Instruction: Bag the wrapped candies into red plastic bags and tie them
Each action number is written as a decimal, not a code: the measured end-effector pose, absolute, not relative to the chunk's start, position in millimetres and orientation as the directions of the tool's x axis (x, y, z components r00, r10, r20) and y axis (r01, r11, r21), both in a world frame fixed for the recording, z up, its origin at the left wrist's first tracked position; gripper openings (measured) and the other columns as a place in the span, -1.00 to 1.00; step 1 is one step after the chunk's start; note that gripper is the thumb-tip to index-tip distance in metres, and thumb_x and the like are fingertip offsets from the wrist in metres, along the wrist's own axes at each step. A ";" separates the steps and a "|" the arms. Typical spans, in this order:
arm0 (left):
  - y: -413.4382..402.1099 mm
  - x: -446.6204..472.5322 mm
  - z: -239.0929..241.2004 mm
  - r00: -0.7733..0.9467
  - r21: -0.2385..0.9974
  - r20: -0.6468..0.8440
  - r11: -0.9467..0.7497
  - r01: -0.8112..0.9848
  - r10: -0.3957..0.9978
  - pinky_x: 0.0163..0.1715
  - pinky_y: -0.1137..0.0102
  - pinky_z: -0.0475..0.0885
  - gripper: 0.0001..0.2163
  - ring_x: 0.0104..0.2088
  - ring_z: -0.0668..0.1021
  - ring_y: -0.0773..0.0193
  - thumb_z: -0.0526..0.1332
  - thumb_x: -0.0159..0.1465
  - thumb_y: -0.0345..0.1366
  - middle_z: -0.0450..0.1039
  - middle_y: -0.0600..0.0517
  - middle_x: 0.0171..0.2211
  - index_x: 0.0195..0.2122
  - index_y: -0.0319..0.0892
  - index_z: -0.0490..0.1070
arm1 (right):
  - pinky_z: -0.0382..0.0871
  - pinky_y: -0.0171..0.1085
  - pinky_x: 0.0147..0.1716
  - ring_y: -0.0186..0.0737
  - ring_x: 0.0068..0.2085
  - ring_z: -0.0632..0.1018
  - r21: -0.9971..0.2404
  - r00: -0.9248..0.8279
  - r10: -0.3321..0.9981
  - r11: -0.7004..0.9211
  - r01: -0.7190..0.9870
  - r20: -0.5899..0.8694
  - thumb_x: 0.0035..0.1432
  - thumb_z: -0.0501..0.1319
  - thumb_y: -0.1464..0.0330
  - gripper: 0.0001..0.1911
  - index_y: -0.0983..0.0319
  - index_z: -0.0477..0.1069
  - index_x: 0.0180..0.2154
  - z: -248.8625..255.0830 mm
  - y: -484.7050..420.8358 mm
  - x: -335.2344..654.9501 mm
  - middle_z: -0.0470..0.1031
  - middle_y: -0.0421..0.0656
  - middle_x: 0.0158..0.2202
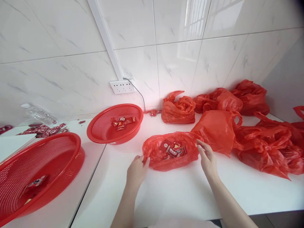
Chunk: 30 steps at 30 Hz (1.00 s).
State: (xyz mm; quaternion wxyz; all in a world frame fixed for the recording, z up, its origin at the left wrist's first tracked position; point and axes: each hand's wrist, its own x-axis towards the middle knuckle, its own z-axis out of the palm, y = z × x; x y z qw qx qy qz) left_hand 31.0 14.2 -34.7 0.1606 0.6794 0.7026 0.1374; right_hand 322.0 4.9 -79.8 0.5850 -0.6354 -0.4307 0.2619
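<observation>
In front of me on the white table an opened red plastic bag [163,164] lies with its mouth spread wide. Several wrapped candies [174,151] in red and dark wrappers rest inside it. My left hand [137,171] pinches the bag's left edge between thumb and fingers. At the opposite end, my right hand [207,158] grips the right edge of the same bag. Just behind the right hand lies another red plastic bag [215,129], flat-looking and touching the first one.
A red mesh basket [128,137] with several candies stands behind to the left. Nearer left is a larger red basket [78,155]. Filled red bags [178,112] line the wall and a heap of bags [268,145] sits right. A plastic bottle [40,114] lies far left.
</observation>
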 end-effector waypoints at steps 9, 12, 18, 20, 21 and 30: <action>47.3 4.6 79.0 -0.412 0.901 0.433 -0.405 0.158 0.802 -0.01 0.21 0.42 -0.73 -0.08 0.55 0.10 0.22 0.22 -0.11 0.58 -0.04 -0.23 -0.21 -0.18 0.57 | 0.17 0.07 0.19 -0.08 0.16 0.38 -0.790 0.477 0.643 0.379 0.482 0.599 0.23 0.13 0.23 -0.61 0.13 0.40 0.08 32.5 50.4 317.7 0.38 -0.07 0.11; 53.9 21.8 97.3 -0.416 0.811 0.489 -0.575 -0.105 0.766 0.06 0.16 0.38 -0.72 -0.04 0.55 0.12 0.17 0.28 -0.10 0.57 -0.05 -0.20 -0.28 -0.18 0.57 | 0.11 0.12 0.21 -0.06 0.23 0.30 -0.741 0.490 0.556 0.503 0.444 0.671 0.26 0.09 0.26 -0.59 0.11 0.34 0.13 69.9 51.4 297.6 0.31 -0.08 0.18; 57.8 42.4 93.0 -0.154 0.834 0.486 -0.509 -0.214 0.860 0.18 0.17 0.27 -0.67 0.15 0.41 0.09 0.19 0.27 -0.07 0.48 -0.08 0.01 -0.04 -0.10 0.51 | 0.12 0.08 0.23 -0.06 0.25 0.27 -0.700 0.319 0.624 0.659 0.276 0.713 0.26 0.11 0.30 -0.59 0.08 0.32 0.14 93.7 35.4 258.9 0.32 -0.10 0.18; 56.8 41.8 89.3 -0.084 0.863 0.466 -0.473 -0.175 0.881 0.19 0.17 0.24 -0.59 0.21 0.34 0.07 0.29 0.18 -0.11 0.42 -0.07 0.09 0.06 -0.05 0.44 | 0.17 0.05 0.20 -0.07 0.21 0.32 -0.699 0.216 0.665 0.675 0.238 0.715 0.25 0.13 0.31 -0.63 0.09 0.37 0.09 92.5 29.8 252.0 0.37 -0.09 0.12; 56.2 41.2 88.4 -0.070 0.868 0.464 -0.469 -0.164 0.883 0.18 0.15 0.26 -0.53 0.22 0.33 0.04 0.33 0.14 -0.12 0.39 -0.08 0.12 0.08 -0.05 0.42 | 0.20 0.04 0.19 -0.07 0.18 0.35 -0.702 0.167 0.682 0.679 0.215 0.712 0.25 0.13 0.31 -0.65 0.10 0.40 0.07 91.4 27.8 249.7 0.40 -0.09 0.09; 61.4 36.1 93.9 -0.315 0.821 0.477 -0.544 -0.174 0.820 -0.06 0.25 0.48 -0.38 -0.29 0.54 0.34 0.41 0.01 -0.43 0.40 0.12 -0.28 0.10 0.05 0.30 | 0.40 -0.03 0.00 -0.10 0.03 0.43 -0.773 0.247 0.733 0.591 0.230 0.634 0.11 0.29 0.21 -0.25 0.07 0.03 0.26 74.7 51.3 264.8 0.30 -0.01 0.10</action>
